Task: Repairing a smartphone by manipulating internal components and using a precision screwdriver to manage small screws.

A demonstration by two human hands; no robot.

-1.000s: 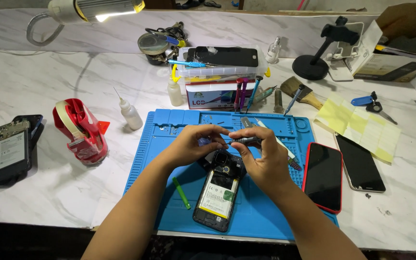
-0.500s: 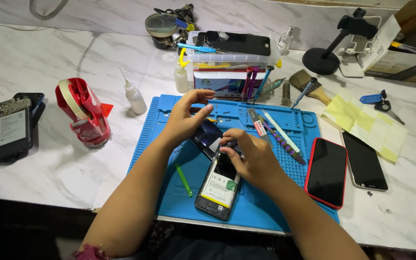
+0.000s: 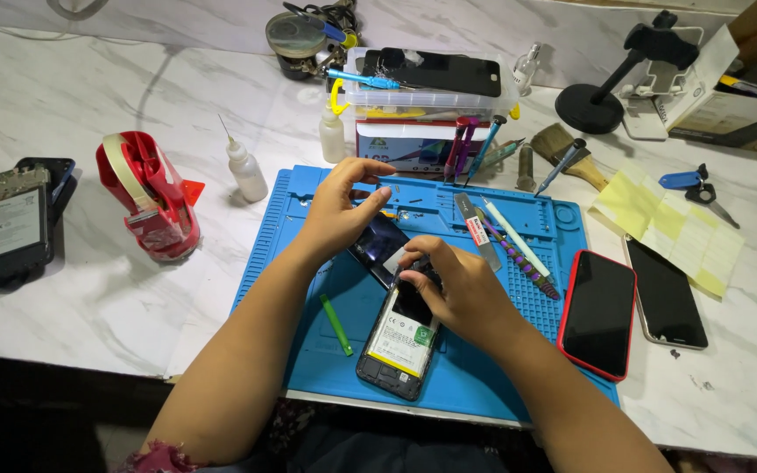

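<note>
1. Shifted since half a second back: left hand (image 3: 343, 206) lifted off the work, fingers now spread loose above the top of the blue mat (image 3: 308, 263) – right hand (image 3: 457, 293) drawn down over the upper end of the opened phone (image 3: 403, 337).
2. Lying flat near the mat's front edge, back cover off, battery with white and yellow label showing; dark loose panel (image 3: 378, 248) tilted just beside its top, under the left hand.
3. Left grip wide, holding nothing. Right grip narrow, fingertips pinched at the phone's top end – whether on a small part, cannot tell.
4. Judged light, stiff, smooth at the edges, and fragile inside; best taken by the long side rails, never by the bared parts.
5. Clear lidded box (image 3: 431, 96) at the back of the tabletop, carrying a dark screen panel on its lid, contents unclear.
6. Green pry stick (image 3: 336, 324) left of the phone; red-cased phone (image 3: 597, 314) right of the mat.
</note>
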